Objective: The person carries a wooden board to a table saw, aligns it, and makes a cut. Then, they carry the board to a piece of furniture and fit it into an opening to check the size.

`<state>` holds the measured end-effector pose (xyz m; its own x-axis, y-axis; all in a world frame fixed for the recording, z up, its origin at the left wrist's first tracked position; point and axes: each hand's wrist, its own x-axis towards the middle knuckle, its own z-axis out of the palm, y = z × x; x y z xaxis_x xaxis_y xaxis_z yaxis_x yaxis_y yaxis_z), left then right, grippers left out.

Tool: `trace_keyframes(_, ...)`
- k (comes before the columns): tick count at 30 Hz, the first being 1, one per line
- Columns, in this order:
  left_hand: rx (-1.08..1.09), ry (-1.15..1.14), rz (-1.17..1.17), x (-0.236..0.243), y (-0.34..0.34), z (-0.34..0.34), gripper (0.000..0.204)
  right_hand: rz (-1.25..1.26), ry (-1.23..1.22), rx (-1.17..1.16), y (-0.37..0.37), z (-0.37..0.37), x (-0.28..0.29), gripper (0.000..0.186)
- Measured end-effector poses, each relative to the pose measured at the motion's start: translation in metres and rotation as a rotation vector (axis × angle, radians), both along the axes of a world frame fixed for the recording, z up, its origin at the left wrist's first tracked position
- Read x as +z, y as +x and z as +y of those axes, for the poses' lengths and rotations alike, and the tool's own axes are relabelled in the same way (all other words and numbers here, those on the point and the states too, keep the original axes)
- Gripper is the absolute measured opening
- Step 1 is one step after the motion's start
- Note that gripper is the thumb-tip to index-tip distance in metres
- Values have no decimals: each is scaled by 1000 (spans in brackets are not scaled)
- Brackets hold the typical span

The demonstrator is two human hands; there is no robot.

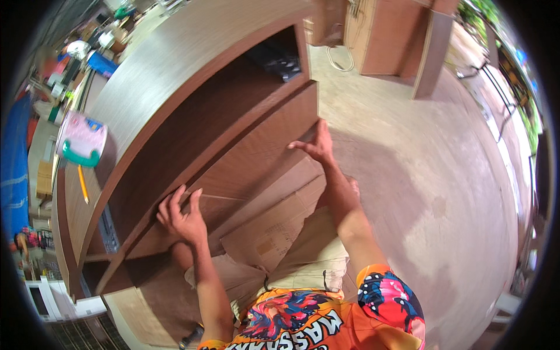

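A brown wood-grain cabinet (169, 64) with open compartments stands in front of me, slanting across the left half of the view. A long brown drawer front (256, 140) spans its lower opening. My left hand (182, 217) touches the panel toward its left part, with fingers and thumb apart. At the panel's right end is my right hand (317, 144), its fingers by the side edge and its thumb stretched out along the lower edge. Neither hand visibly lifts anything. A metal drawer slide (108, 230) shows inside the cabinet at the left.
On the cabinet's left lie a pink and white tub with a green handle (83, 139) and a yellow pencil (83, 184). Flattened cardboard (269, 236) covers the floor by my legs. Wooden panels (394, 38) stand at the back right. A blue tarp (14, 169) hangs far left.
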<state>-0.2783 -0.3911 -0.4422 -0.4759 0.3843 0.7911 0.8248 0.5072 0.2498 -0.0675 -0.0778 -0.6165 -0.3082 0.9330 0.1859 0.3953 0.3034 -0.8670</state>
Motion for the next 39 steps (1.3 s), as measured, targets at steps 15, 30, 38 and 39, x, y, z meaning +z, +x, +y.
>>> trace_keyframes(15,13,-22,-21,-1,-2,2,38,-12,-50,-16,1,1,-5,135)
trace_keyframes(30,20,-14,-72,2,0,-4,37,47,-84,16,-4,0,-4,115)
trace_keyframes(38,-17,59,-81,-9,-10,-1,49,290,31,120,-3,8,-34,108)
trace_keyframes(39,-14,54,-72,-10,-11,-3,48,246,56,111,-3,8,-36,107)
